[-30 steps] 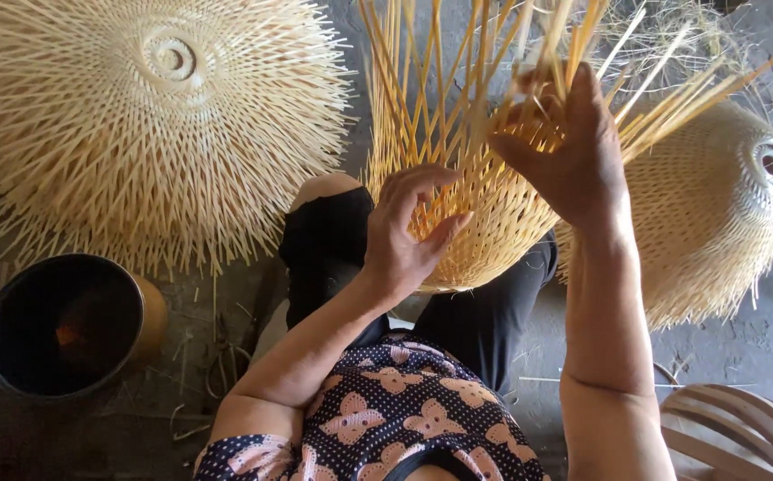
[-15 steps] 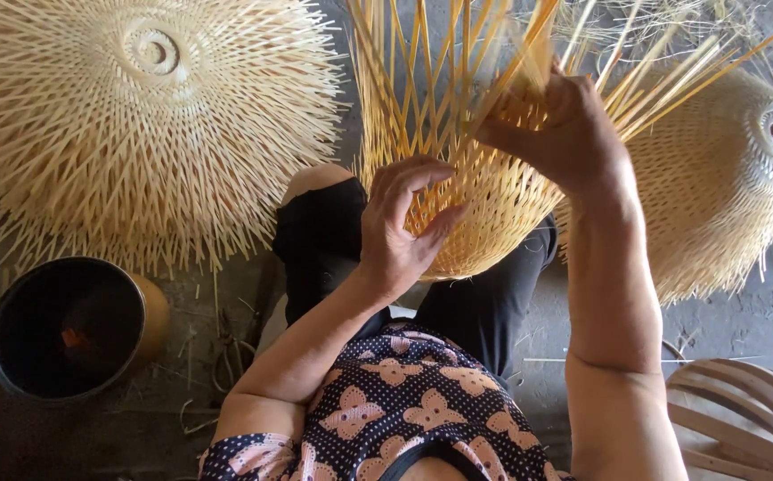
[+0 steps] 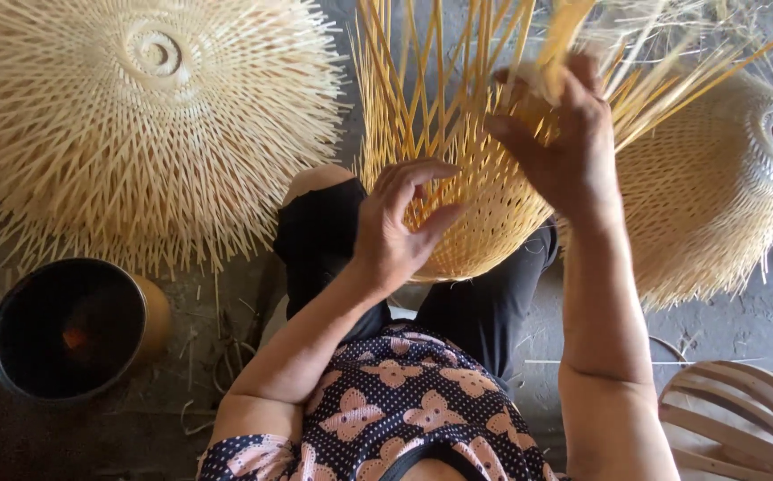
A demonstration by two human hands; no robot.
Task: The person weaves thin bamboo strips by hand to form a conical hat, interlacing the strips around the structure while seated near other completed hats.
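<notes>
Raised since earlier, right hand (image 3: 565, 142) grips basket (image 3: 484, 214) strips.

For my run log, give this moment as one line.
left hand: on basket weave | right hand: gripping strips | floor: two shades, pot

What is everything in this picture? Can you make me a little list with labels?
Left hand: fingers curled on the woven side of the half-woven basket
Right hand: pinching loose strips higher up
Basket rests: on the person's lap
Left of it: wide finished woven piece
Right of it: domed woven piece
Lower left: dark round pot
Lower right: curved wooden hoops
</notes>
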